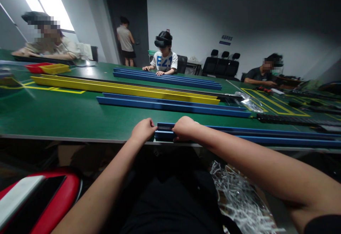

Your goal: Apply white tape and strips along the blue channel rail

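Observation:
A long blue channel-shaped strip point(266, 139) lies along the near edge of the green table, its left end in front of me. My right hand point(185, 128) is closed over the strip a little way in from that end, with the fingertips hidden behind it. At the very tip, my left hand point(144, 129) is closed in a pinch, its fingers right beside the end. Whatever lies between those fingers is too small to make out. Between my two hands, a short stretch of the strip shows its dark inner groove.
Beyond lie another blue strip point(173, 106), a yellow strip point(128, 90) and more blue strips point(165, 79). Red point(37, 67) and yellow trays point(55, 69) stand far left. Clear plastic wrap point(250, 102) is at right. Several people are around the room. White shreds point(239, 198) lie below.

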The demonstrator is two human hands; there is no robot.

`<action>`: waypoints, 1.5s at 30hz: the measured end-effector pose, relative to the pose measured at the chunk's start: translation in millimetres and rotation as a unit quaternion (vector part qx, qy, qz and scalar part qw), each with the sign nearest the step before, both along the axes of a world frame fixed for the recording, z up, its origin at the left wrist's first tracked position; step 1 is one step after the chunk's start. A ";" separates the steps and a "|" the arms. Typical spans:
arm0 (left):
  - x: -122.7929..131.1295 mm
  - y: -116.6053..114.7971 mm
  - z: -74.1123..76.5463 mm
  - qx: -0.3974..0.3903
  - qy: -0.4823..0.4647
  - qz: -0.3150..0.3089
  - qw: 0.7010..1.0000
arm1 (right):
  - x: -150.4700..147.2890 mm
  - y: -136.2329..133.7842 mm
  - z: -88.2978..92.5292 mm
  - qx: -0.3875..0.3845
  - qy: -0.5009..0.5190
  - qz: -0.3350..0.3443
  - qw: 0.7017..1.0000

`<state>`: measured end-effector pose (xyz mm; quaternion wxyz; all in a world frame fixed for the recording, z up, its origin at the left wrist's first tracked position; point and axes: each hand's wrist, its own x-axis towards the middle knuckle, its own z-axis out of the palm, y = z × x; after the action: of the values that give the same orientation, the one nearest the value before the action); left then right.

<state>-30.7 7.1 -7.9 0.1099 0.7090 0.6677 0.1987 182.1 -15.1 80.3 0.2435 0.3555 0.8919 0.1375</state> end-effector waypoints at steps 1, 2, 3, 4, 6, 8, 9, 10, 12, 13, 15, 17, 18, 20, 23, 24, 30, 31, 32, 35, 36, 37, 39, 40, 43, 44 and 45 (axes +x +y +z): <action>-1.2 3.1 1.4 0.003 0.003 -0.016 1.000 | -0.6 -0.5 0.2 -0.001 -0.001 -0.001 1.000; -1.9 6.7 3.2 0.006 0.005 -0.039 0.999 | -1.0 -0.9 0.4 -0.002 -0.002 -0.002 1.000; -1.9 10.7 5.3 0.006 0.007 -0.068 0.998 | -1.2 -1.2 0.4 -0.004 -0.004 -0.004 1.000; -1.2 15.0 7.9 0.004 0.011 -0.099 0.995 | -1.3 -1.4 0.4 -0.006 -0.004 -0.006 1.000; 2.9 23.5 14.2 -0.004 0.030 -0.165 0.986 | -0.8 -2.0 0.7 -0.008 -0.005 -0.013 1.000; 10.4 31.0 21.9 -0.013 0.062 -0.225 0.972 | 0.0 -3.0 1.9 -0.008 -0.005 -0.020 1.000; 15.2 34.2 26.1 -0.019 0.079 -0.253 0.964 | 0.5 -3.7 2.8 -0.007 -0.004 -0.023 1.000; 20.7 36.9 30.4 -0.026 0.097 -0.277 0.956 | 1.0 -4.5 3.8 -0.007 -0.003 -0.026 1.000; 32.5 40.9 38.6 -0.042 0.129 -0.313 0.940 | 2.0 -6.2 5.7 -0.007 -0.001 -0.034 0.999; 38.6 42.3 42.2 -0.051 0.141 -0.327 0.933 | 2.5 -6.8 6.2 -0.009 0.002 -0.037 0.999; 49.5 43.6 47.6 -0.064 0.152 -0.347 0.923 | 3.9 -7.6 6.2 -0.018 0.008 -0.050 0.999; 56.9 43.7 49.5 -0.077 0.148 -0.358 0.919 | 6.6 -7.7 5.9 -0.025 0.021 -0.064 0.997; 59.0 43.4 49.1 -0.081 0.143 -0.360 0.918 | 8.9 -7.5 6.3 -0.026 0.032 -0.072 0.997; 60.2 42.5 46.0 -0.079 0.131 -0.358 0.921 | 15.7 -6.4 9.9 -0.036 0.067 -0.093 0.993; 57.9 41.5 38.8 -0.057 0.116 -0.345 0.930 | 30.6 -1.8 23.0 -0.073 0.131 -0.128 0.980; 57.1 41.4 36.6 -0.051 0.116 -0.340 0.932 | 36.2 0.6 28.7 -0.079 0.140 -0.143 0.977; 55.7 42.2 31.6 -0.049 0.126 -0.333 0.933 | 59.7 15.1 48.9 -0.095 0.080 -0.211 0.970; 55.5 42.0 31.6 -0.050 0.126 -0.331 0.934 | 61.4 16.0 47.2 -0.109 0.064 -0.214 0.968; 55.1 41.7 31.7 -0.051 0.125 -0.329 0.935 | 62.5 16.5 44.0 -0.117 0.050 -0.220 0.967; 53.6 40.4 32.0 -0.048 0.120 -0.329 0.936 | 63.9 15.8 29.4 -0.103 0.013 -0.253 0.962; 53.2 40.0 32.2 -0.047 0.118 -0.329 0.936 | 63.9 15.5 24.4 -0.093 0.006 -0.267 0.959; 52.9 39.6 32.5 -0.046 0.117 -0.330 0.935 | 63.6 15.3 19.7 -0.084 0.003 -0.280 0.956; 52.8 38.9 32.9 -0.044 0.117 -0.330 0.936 | 61.8 15.5 12.0 -0.064 0.002 -0.300 0.952; 53.1 38.6 33.1 -0.044 0.117 -0.329 0.936 | 60.4 15.9 8.9 -0.054 0.002 -0.307 0.950; 54.8 38.1 33.2 -0.048 0.117 -0.315 0.941 | 54.3 18.5 1.7 -0.036 -0.004 -0.324 0.945; 55.3 38.0 33.2 -0.050 0.116 -0.310 0.942 | 52.1 19.5 0.0 -0.034 -0.008 -0.329 0.944; 55.8 38.1 33.4 -0.052 0.116 -0.307 0.943 | 50.2 20.6 -1.4 -0.033 -0.010 -0.334 0.942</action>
<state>25.1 45.1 25.5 0.1245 0.8907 0.4356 0.0368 232.3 5.5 79.0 0.2964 0.6229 0.7236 0.0224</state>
